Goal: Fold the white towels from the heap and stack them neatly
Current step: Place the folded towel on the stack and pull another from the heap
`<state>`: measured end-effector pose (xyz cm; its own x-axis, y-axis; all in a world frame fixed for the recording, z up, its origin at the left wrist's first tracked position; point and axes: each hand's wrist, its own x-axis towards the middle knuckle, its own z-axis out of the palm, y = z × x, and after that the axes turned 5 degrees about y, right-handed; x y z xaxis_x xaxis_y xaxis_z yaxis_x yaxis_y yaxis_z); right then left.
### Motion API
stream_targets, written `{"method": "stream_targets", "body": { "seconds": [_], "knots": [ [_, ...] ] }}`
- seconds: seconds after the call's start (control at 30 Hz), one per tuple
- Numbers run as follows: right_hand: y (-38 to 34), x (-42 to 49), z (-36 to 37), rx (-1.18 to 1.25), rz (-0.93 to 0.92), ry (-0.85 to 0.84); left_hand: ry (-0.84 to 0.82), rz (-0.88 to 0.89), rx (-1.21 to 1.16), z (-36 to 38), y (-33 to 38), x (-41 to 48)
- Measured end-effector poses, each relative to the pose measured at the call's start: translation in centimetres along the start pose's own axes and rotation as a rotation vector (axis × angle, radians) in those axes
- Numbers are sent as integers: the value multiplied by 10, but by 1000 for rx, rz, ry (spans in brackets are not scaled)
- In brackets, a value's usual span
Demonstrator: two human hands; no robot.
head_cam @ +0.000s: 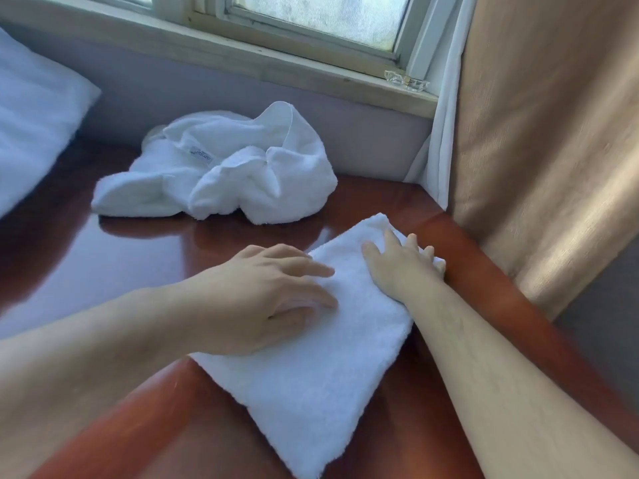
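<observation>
I see one small tag (201, 154) on the towel heap (221, 181); its dark print is too blurred for me to read.

The flat, folded white terry towel (311, 357) lies on the glossy red-brown wooden tabletop (145, 257) right in front of me. My left hand (262, 295) rests on its left side, and my right hand (401, 267) on its far end, near the tabletop's right edge. Behind them, further left, the crumpled heap of white towels (221, 174) sits below the pale wooden window sill (242, 60). A soft white pillow (31, 133) lies far left, and a tan fabric curtain (536, 133) hangs to the right.
</observation>
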<state>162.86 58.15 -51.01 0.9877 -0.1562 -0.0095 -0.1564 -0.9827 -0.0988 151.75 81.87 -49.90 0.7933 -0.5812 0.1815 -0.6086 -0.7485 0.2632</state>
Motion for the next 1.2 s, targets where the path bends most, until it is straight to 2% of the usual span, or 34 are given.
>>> {"method": "stream_targets", "body": {
  "seconds": [0.1,0.17,0.27,0.37,0.57,0.7,0.8,0.9,1.03,1.13,1.2],
  "knots": [
    [-4,-5,3,28,16,91,-100,-49,-14,11,-1,-7],
    [-7,-17,3,59,-35,304,-119,-64,-28,16,-2,-9],
    [-9,-45,4,121,-274,599,-113,-86,-67,18,-2,-16],
    [-17,-83,6,237,-445,701,-97,-119,-106,18,-6,-32],
    [-45,-187,5,490,-841,428,-15,-285,-67,7,-16,-87],
    [-49,-236,2,554,-915,133,8,-375,-52,-3,-15,-136],
    [-56,-266,2,453,-965,40,-5,-396,-39,-12,-12,-166],
    [-69,-293,8,302,-1044,104,-17,-410,-37,-19,-4,-189],
    [-73,-310,9,215,-1165,333,-46,-433,-21,-20,3,-206],
    [-67,-320,10,41,-1240,304,-102,-440,-15,-25,12,-220],
    [-65,-324,9,14,-1291,347,-114,-448,-14,-28,15,-228]
  ]
}}
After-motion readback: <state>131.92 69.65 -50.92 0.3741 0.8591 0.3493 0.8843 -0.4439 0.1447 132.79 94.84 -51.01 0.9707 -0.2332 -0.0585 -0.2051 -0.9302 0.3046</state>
